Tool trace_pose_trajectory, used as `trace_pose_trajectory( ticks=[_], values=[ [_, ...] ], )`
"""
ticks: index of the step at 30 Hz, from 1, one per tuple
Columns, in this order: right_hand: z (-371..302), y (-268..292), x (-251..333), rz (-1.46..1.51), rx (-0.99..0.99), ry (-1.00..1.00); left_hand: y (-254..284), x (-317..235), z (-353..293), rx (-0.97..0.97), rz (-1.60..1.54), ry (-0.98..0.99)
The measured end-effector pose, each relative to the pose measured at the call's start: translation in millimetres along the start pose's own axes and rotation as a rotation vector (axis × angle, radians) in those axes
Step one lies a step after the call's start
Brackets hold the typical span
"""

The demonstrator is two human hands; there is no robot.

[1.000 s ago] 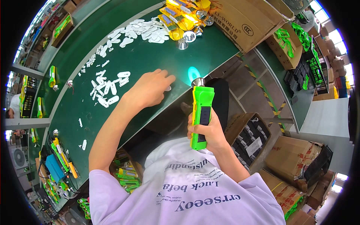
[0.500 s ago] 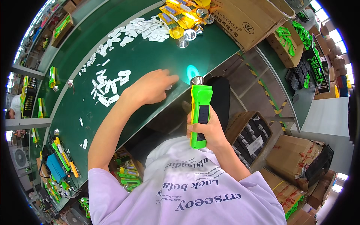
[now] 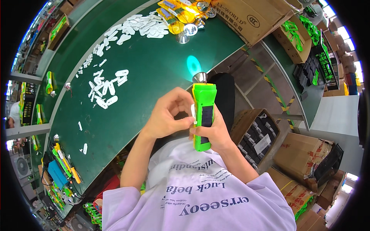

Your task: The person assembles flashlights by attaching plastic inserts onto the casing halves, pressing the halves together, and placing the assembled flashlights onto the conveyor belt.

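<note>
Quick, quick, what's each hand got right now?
Left hand: closed, pinching a small white piece at the flashlight's side.
Right hand: closed, holding the green-and-yellow flashlight.

Lit green flashlight (image 3: 207, 114), reflector (image 3: 199, 78) forward, 1 white piece (image 3: 193, 111) at left edge

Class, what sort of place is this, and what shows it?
Probably an assembly workshop: the right hand holds a green-and-yellow flashlight, many loose white plastic pieces lie on the green table, and cardboard boxes stand nearby.
</note>
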State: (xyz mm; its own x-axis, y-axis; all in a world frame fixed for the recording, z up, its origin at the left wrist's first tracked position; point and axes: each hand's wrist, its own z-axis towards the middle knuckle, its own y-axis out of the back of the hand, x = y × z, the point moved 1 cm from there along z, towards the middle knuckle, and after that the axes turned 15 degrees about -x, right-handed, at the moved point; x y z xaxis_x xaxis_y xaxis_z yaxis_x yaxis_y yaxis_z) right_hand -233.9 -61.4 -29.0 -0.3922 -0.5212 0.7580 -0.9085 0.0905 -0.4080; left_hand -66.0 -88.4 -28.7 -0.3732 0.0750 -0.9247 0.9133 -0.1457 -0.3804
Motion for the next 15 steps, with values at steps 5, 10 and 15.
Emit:
trace_pose_trajectory(
  ticks=[5,10,15],
  values=[
    [3,2,-3,-0.002,-0.007,0.02,-3,0,-1,-0.089,0.182,0.015],
    [3,2,-6,-0.011,-0.033,0.013,-8,-2,-5,-0.131,0.309,0.016],
    [3,0,-1,-0.021,-0.043,0.074,-19,3,-19,-0.302,0.527,-0.134]
  ],
)
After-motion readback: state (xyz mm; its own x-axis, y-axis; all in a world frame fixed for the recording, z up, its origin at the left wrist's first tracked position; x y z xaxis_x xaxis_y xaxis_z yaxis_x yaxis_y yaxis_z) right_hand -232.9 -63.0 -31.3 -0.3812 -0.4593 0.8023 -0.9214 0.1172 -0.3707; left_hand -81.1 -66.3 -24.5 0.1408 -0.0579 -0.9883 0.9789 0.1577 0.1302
